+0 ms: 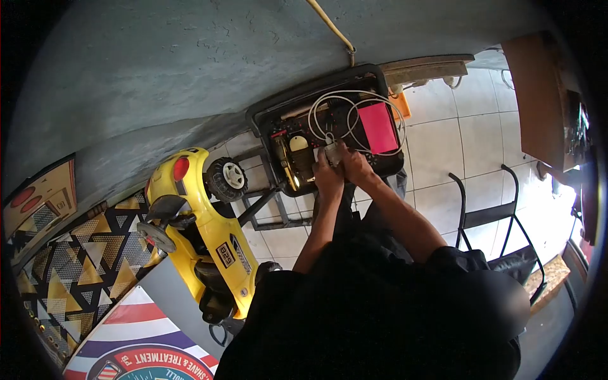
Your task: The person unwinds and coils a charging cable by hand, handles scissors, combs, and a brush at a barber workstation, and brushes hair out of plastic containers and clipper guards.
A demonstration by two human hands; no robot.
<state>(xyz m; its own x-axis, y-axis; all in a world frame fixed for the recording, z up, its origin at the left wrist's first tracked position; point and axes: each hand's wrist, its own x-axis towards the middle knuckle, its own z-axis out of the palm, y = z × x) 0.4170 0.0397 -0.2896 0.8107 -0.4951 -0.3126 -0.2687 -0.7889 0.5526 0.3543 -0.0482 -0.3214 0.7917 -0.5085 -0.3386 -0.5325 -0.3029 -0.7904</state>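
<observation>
Our left hand and right hand gripped the small pale block between them, at their fingertips.

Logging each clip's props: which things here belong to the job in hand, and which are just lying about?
Likely in use: pale device, held by left hand and right hand; white cable; black tray.

Apparently just lying about: pink sheet; yellow toy car; orange item.
</observation>
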